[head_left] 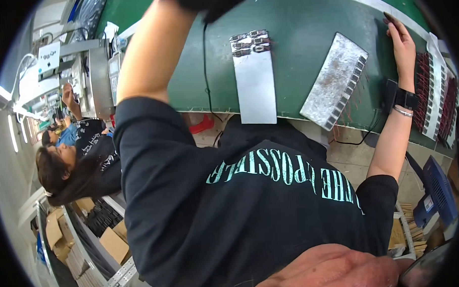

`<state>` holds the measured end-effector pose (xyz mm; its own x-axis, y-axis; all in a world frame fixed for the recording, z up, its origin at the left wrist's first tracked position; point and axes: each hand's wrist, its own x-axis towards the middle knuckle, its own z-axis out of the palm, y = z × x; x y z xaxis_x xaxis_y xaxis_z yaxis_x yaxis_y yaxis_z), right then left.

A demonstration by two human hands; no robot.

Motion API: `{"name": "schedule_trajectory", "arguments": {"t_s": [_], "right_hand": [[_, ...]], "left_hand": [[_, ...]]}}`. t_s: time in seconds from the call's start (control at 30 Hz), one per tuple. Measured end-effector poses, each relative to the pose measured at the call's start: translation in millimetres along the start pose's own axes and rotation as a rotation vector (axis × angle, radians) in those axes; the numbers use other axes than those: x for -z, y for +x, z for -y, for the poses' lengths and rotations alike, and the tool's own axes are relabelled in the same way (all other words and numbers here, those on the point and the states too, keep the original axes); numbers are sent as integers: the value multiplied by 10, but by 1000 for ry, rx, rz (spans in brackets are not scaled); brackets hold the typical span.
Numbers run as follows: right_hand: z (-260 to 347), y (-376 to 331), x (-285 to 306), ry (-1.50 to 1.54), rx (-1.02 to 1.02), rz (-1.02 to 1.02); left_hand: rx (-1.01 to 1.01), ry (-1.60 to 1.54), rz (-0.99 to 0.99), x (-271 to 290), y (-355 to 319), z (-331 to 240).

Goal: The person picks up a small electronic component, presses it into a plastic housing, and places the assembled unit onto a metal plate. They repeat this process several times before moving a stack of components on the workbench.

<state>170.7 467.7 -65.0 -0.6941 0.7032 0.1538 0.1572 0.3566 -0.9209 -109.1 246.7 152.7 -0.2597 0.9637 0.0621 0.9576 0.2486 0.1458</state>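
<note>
My left forearm reaches up to the top edge. A black, blurred device is at its wrist, and the hand lies beyond the picture. Out at the table's far right, my right hand has its fingers brought together around something small and dark at their tips, too small to name. A black device with a strap sits on that wrist. Nearest my body, a white plate carries several small black parts at its far end. Right of it, a worn metal plate lies slanted, with a row of small black wired parts along one edge.
The green table has a black cable running across it. White strips with rows of red-wired parts lie at the right edge. A co-worker sits at left beside a machine. Boxes stand behind, and a blue device is at right.
</note>
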Motion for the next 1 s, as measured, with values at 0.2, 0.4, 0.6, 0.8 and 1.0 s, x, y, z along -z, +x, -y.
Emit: {"name": "schedule_trajectory", "arguments": {"t_s": [0.2, 0.4, 0.6, 0.8, 1.0], "right_hand": [[430, -287, 67, -181, -26, 212], [802, -1010, -368, -490, -28, 175], [770, -1214, -787, -488, 122, 99], [708, -1252, -740, -465, 43, 39], [482, -1156, -660, -473, 193, 65]], "left_hand": [[-130, -390, -99, -852, -2637, -220], [-146, -370, -110, -1617, -3210, -373], [-64, -371, -313, -1508, -3256, 56], [603, 168, -566, -1353, -3866, 1839], [420, 171, -240, -1456, -3984, 2404]]}}
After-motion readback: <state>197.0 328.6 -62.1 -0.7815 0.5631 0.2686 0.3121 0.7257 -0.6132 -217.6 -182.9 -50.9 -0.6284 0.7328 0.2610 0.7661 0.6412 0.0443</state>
